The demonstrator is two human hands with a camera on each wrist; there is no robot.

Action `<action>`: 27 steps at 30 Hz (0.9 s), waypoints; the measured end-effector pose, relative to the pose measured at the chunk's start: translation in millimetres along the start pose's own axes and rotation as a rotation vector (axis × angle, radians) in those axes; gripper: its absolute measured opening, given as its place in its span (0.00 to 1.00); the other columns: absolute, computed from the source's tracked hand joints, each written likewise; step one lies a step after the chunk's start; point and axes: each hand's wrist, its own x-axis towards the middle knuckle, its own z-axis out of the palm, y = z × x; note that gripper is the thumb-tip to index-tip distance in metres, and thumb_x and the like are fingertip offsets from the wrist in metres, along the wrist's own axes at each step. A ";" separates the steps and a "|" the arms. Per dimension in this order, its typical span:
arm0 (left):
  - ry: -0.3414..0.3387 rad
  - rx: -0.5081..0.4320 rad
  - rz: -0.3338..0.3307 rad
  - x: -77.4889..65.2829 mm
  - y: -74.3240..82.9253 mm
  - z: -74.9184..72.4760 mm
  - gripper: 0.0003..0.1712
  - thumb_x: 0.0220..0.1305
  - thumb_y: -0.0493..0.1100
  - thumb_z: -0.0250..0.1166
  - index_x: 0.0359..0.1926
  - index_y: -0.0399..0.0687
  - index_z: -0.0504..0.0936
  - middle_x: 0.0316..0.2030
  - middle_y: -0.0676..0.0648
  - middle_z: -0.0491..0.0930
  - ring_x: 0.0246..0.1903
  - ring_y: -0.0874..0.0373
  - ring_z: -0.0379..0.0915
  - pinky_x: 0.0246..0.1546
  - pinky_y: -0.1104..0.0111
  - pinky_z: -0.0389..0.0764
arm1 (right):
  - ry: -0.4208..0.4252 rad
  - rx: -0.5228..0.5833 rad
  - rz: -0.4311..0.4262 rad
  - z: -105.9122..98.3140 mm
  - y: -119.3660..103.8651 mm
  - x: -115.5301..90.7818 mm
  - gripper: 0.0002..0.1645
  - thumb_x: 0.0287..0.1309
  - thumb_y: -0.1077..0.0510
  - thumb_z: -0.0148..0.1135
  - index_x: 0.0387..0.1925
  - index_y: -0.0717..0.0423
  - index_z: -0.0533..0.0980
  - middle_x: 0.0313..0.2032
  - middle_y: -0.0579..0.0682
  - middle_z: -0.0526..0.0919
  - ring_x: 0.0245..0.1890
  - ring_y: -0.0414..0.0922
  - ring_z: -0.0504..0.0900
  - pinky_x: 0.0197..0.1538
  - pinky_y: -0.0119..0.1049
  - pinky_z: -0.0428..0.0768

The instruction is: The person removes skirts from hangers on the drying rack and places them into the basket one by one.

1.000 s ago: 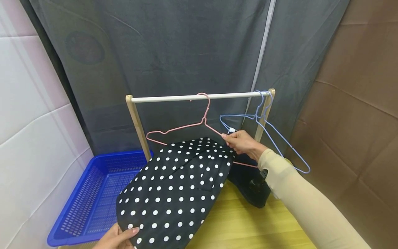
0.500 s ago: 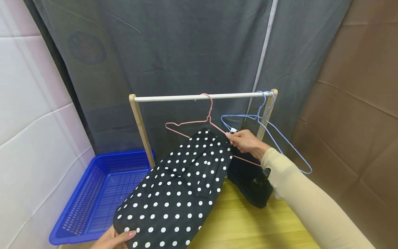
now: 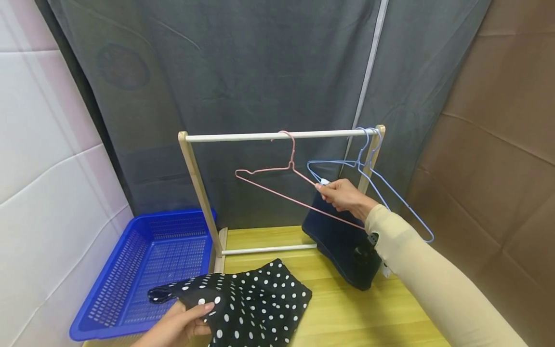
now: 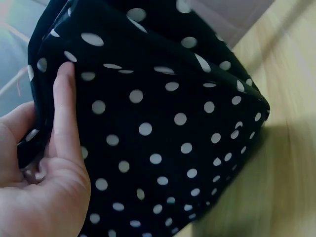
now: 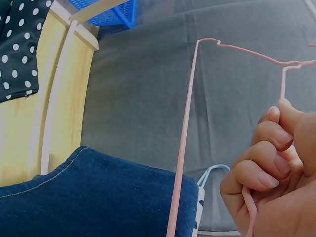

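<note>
My left hand (image 3: 186,320) pinches a black garment with white polka dots (image 3: 264,299) between thumb and fingers, low over the yellow table; its folds hide what kind of garment it is. The left wrist view shows the dotted cloth (image 4: 163,133) draping away from the fingers. My right hand (image 3: 342,195) grips the right shoulder of a pink wire hanger (image 3: 277,193), whose hook sits over the white rail (image 3: 238,137). In the right wrist view the fingers curl round the pink wire. The hanger's bottom bar is bare and crosses in front of a dark blue denim garment (image 3: 334,236).
Two blue wire hangers (image 3: 386,188) hang at the rail's right end. A blue plastic basket (image 3: 108,270) stands left of the wooden rack post (image 3: 197,188). The rack's lower white bar (image 3: 269,249) runs close over the table (image 3: 347,308). A grey curtain backs the scene.
The dotted garment has come off the pink hanger, pulled down toward the front by my left hand, and now lies folded over. My right hand stays on the hanger, which has shifted slightly right.
</note>
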 end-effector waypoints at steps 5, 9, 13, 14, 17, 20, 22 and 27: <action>-0.017 -0.079 0.077 12.6 12.1 11.9 0.25 0.75 0.32 0.37 0.54 0.56 0.77 0.45 0.55 0.86 0.40 0.65 0.84 0.44 0.74 0.84 | -0.002 0.003 -0.001 0.9 0.6 -0.3 0.26 0.68 0.40 0.51 0.20 0.52 0.72 0.12 0.38 0.61 0.14 0.37 0.58 0.21 0.28 0.60; 0.024 -0.077 0.101 17.5 24.0 19.8 0.24 0.75 0.32 0.37 0.53 0.54 0.77 0.43 0.55 0.86 0.38 0.65 0.84 0.43 0.75 0.84 | 0.003 0.013 -0.008 2.2 -0.1 -0.3 0.26 0.68 0.41 0.51 0.19 0.51 0.71 0.13 0.38 0.62 0.14 0.36 0.58 0.20 0.27 0.60; 0.066 -0.049 0.125 22.5 33.1 23.7 0.22 0.75 0.32 0.38 0.51 0.51 0.77 0.41 0.54 0.87 0.37 0.65 0.85 0.42 0.75 0.85 | 0.007 0.029 -0.009 3.5 -0.6 -0.6 0.26 0.68 0.41 0.52 0.18 0.51 0.71 0.13 0.38 0.62 0.14 0.36 0.57 0.19 0.27 0.59; 0.069 -0.050 0.130 23.9 35.0 24.1 0.21 0.75 0.32 0.38 0.50 0.51 0.77 0.41 0.54 0.87 0.37 0.65 0.85 0.42 0.75 0.85 | 0.007 0.032 -0.009 3.9 -0.6 -0.6 0.26 0.68 0.42 0.52 0.18 0.51 0.71 0.13 0.38 0.62 0.14 0.36 0.58 0.19 0.27 0.59; 0.069 -0.057 0.157 27.8 40.7 24.5 0.22 0.75 0.32 0.37 0.48 0.50 0.78 0.42 0.54 0.87 0.38 0.64 0.85 0.42 0.74 0.85 | 0.006 0.039 -0.005 4.9 -0.4 -0.8 0.26 0.68 0.42 0.52 0.18 0.51 0.71 0.13 0.38 0.62 0.14 0.36 0.58 0.19 0.27 0.59; 0.066 -0.060 0.188 31.7 47.5 25.1 0.24 0.74 0.31 0.36 0.46 0.49 0.80 0.41 0.53 0.87 0.38 0.63 0.85 0.42 0.74 0.85 | 0.005 0.045 -0.003 5.7 -0.2 -1.2 0.26 0.68 0.41 0.52 0.18 0.51 0.72 0.13 0.37 0.61 0.14 0.35 0.58 0.19 0.27 0.60; 0.069 -0.067 0.208 34.3 52.7 25.9 0.25 0.74 0.31 0.36 0.43 0.48 0.81 0.40 0.53 0.87 0.38 0.63 0.85 0.42 0.74 0.85 | -0.001 0.045 -0.005 6.2 -0.1 -1.6 0.26 0.68 0.41 0.52 0.18 0.51 0.72 0.12 0.37 0.60 0.13 0.36 0.57 0.19 0.27 0.59; 0.095 -0.085 0.243 40.0 66.5 29.4 0.26 0.74 0.31 0.36 0.41 0.46 0.83 0.38 0.52 0.88 0.38 0.63 0.85 0.43 0.75 0.85 | -0.020 0.042 -0.025 8.1 -0.8 -2.4 0.27 0.69 0.41 0.50 0.20 0.53 0.72 0.11 0.38 0.58 0.13 0.36 0.55 0.19 0.28 0.58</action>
